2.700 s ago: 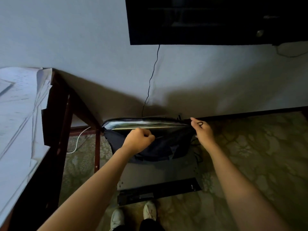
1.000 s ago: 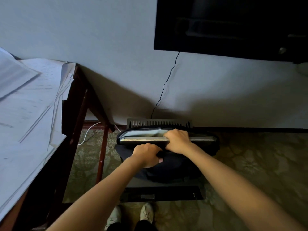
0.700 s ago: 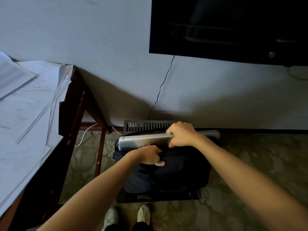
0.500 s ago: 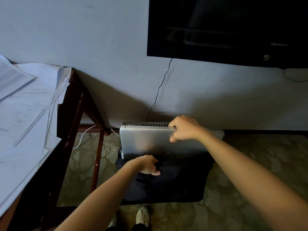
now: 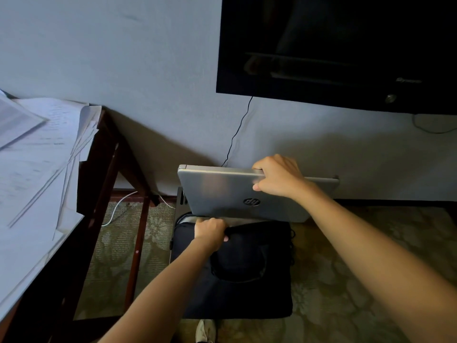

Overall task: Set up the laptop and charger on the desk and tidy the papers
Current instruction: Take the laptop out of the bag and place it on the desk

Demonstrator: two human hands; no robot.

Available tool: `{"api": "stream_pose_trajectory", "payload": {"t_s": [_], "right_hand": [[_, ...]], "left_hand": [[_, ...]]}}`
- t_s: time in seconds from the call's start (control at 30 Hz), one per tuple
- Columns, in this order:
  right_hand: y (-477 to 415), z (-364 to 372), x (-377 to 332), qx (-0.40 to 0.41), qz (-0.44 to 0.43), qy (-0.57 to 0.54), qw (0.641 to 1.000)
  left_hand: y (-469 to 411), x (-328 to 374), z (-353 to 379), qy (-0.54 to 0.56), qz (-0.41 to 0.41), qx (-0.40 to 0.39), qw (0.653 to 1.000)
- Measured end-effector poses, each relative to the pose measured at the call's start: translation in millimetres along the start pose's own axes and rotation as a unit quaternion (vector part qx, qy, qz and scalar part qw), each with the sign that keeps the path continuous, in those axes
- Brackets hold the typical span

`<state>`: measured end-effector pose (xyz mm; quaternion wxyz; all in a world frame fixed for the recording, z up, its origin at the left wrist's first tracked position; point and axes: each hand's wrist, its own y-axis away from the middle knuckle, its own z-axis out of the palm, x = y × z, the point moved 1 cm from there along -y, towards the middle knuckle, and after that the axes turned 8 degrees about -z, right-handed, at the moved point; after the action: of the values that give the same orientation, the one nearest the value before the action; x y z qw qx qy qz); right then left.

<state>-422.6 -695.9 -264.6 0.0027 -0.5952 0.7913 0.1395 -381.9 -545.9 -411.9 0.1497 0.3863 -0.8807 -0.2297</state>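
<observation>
- Laptop [image 5: 222, 194]: silver, lid closed, logo facing the camera; stood on edge, its lower edge level with the mouth of the bag [image 5: 247, 268], in front of the wall [image 5: 123, 58]
- Right hand [image 5: 277, 178]: fingers curled over the laptop's top edge, thumb pressed on the lid; laptop held in this grip
- Left hand [image 5: 210, 231]: closed in a fist on the bag's upper rim, just under the laptop
- Bag: dark fabric, resting on the patterned carpet [image 5: 346, 268]
- Papers [image 5: 32, 169]: loose white sheets, overlapping and askew, covering the desk [image 5: 99, 169] at left; some corners hung past the desk edge
- Desk: dark wood, well apart from the laptop
- Screen [image 5: 333, 45]: black, mounted on the wall above; thin dark cable [image 5: 237, 134] hung below it
- White cable [image 5: 116, 211]: lay on the carpet beneath the desk
- Shoe [image 5: 205, 330]: pale, at bottom edge
</observation>
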Motion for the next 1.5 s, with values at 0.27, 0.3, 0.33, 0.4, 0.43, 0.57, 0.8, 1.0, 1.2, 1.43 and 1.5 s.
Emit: {"api": "stream_pose_trajectory", "payload": {"t_s": [0.27, 0.3, 0.33, 0.4, 0.43, 0.57, 0.8, 1.0, 1.2, 1.43, 1.5], "right_hand": [[-1.7, -8.4, 3.5, 0.056, 0.047, -0.014, 0.997], [-1.5, -6.8, 3.6, 0.061, 0.054, -0.020, 0.996], [-1.4, -5.1, 3.5, 0.067, 0.060, -0.029, 0.996], [-2.8, -3.8, 2.0, 0.079, 0.075, -0.046, 0.993], [-4.3, -5.1, 0.0, 0.083, 0.083, -0.052, 0.992], [-13.6, -20.7, -11.5, 0.100, 0.101, -0.053, 0.988], [-26.5, -62.5, -31.8, 0.129, 0.156, -0.164, 0.965], [-46.7, -77.2, -57.2, 0.149, 0.160, -0.316, 0.923], [-79.6, -63.8, -92.8, 0.149, 0.171, -0.453, 0.862], [-101.4, -43.6, -172.1, 0.102, 0.101, -0.600, 0.787], [-108.1, -41.0, -199.0, 0.082, 0.071, -0.625, 0.773]], "left_hand": [[-26.0, -4.5, -4.1, 0.091, -0.015, 0.007, 0.996], [-28.6, -2.1, -5.6, 0.084, -0.010, 0.016, 0.996], [-31.5, -0.4, -8.2, 0.079, -0.008, 0.023, 0.997], [-37.8, -0.2, -14.6, 0.112, -0.028, 0.017, 0.993], [-41.8, -1.6, -18.1, 0.164, -0.047, -0.003, 0.985], [-34.7, -3.8, -34.3, 0.536, -0.112, -0.073, 0.833], [-6.5, -1.0, -37.0, 0.828, -0.165, -0.097, 0.527], [7.6, -43.0, -79.2, 0.869, -0.129, 0.072, 0.472], [40.1, -118.8, -93.2, 0.819, -0.121, 0.177, 0.533], [101.7, -199.6, -99.8, 0.814, -0.167, 0.271, 0.486], [121.2, -220.9, -97.9, 0.809, -0.177, 0.290, 0.480]]}}
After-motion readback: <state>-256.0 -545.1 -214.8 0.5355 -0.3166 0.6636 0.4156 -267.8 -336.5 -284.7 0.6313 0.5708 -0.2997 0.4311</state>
